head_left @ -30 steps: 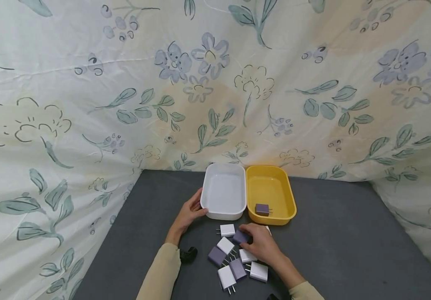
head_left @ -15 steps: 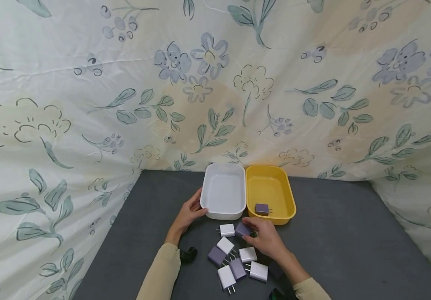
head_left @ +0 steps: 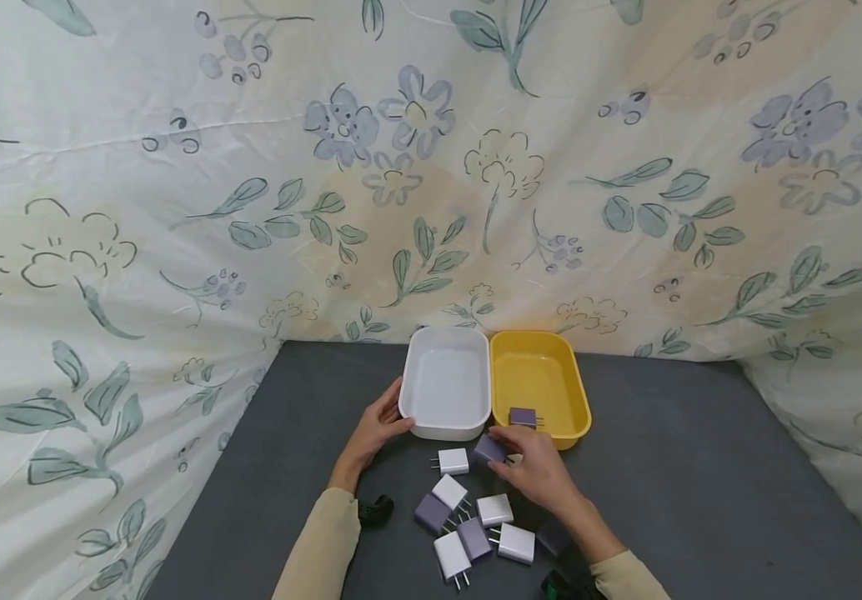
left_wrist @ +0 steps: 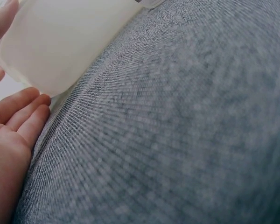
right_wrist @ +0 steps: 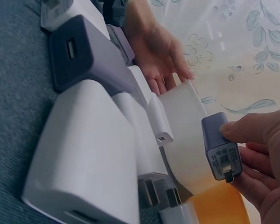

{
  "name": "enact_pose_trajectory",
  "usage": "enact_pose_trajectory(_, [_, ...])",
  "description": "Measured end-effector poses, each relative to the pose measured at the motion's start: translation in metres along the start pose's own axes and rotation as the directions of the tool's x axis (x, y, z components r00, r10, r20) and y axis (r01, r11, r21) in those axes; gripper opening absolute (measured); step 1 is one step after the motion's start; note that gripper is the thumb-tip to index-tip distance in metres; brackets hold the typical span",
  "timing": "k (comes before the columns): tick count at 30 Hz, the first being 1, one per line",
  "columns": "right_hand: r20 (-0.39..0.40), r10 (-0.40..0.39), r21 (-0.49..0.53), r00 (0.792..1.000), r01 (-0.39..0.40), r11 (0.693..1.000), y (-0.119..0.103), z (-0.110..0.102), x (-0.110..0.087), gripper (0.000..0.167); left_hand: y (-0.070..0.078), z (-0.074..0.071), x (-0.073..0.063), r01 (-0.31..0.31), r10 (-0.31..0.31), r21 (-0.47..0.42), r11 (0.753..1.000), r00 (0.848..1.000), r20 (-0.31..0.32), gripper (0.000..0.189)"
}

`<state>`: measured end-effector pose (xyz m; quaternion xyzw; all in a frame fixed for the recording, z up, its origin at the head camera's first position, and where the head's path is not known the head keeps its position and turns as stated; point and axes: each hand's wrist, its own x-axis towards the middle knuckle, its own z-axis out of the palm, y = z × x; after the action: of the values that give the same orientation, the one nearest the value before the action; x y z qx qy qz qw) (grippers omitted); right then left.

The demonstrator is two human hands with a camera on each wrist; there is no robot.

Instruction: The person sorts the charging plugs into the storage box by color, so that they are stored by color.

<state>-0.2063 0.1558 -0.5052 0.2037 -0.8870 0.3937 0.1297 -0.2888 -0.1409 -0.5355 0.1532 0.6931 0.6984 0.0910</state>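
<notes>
Between thumb and fingers my right hand (head_left: 539, 471) pinches a purple charger plug (head_left: 488, 450), just in front of the two trays. In the right wrist view this charger plug (right_wrist: 217, 140) has its printed end and metal prongs showing, apart from the pile. My left hand (head_left: 367, 433) rests with extended fingers against the left side of a white tray (head_left: 446, 383), its thumb at the front corner. To the right stands a yellow tray (head_left: 539, 367) with one purple charger plug (head_left: 523, 417) inside. The white tray's inside is bare.
Several white and purple charger plugs lie heaped before the trays, among them a white one (head_left: 516, 543) and a purple one (head_left: 433, 512). A dark box-like shape (head_left: 553, 537) lies beside the right forearm. A floral cloth (head_left: 431, 167) hangs behind the grey table (head_left: 686, 467).
My right hand has drawn the purple charger plug slightly back and to the right, away from the heap and nearer the yellow tray. My left hand stays at the white tray.
</notes>
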Motion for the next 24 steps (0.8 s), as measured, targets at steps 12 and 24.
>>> enact_pose_trajectory(12, [-0.072, -0.01, -0.024, 0.997, 0.009, 1.0, 0.005, -0.014, 0.007, 0.048, -0.009, -0.003, 0.003, -0.006, 0.006, 0.016, 1.0, 1.0, 0.001, 0.086])
enact_pose_trajectory(24, [-0.105, 0.047, 0.061, 0.993, -0.041, 0.997, 0.019, -0.028, 0.014, 0.046, -0.025, -0.005, 0.007, -0.038, 0.039, 0.017, 0.999, 0.999, -0.032, 0.082])
